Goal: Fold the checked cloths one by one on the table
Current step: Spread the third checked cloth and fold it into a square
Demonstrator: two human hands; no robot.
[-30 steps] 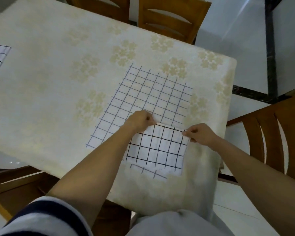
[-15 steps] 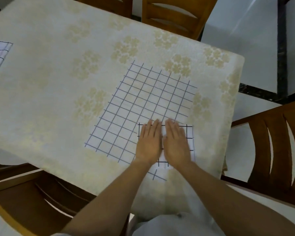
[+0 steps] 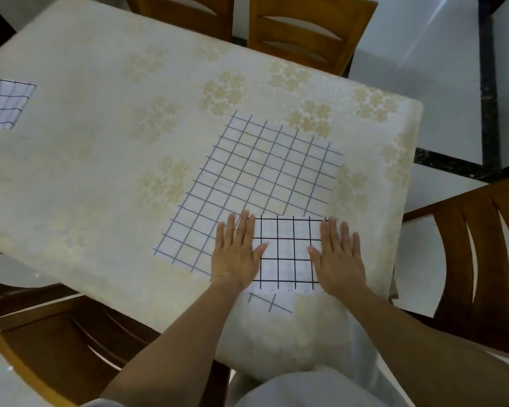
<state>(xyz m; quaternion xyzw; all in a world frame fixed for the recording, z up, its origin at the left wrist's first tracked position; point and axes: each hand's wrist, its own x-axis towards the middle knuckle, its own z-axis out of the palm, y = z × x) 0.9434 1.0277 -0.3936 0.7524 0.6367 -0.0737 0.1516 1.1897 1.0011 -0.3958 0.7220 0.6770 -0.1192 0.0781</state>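
A second ago both hands were pinching the far corners of the small folded checked cloth point(image 3: 285, 251). Half a second back they'd gone flat on it, side by side, pretty much touching in the middle. Now the left hand point(image 3: 237, 254) and right hand point(image 3: 340, 257) have slid apart, each out to its own side edge. The fingers point(image 3: 244, 227) are straight and pressed down, and the grid squares that were covered now show bare between the thumbs.

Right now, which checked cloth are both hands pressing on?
The small folded cloth with bold black lines, under the left hand and right hand. The larger spread cloth lies beneath it; the third cloth sits far left, untouched.
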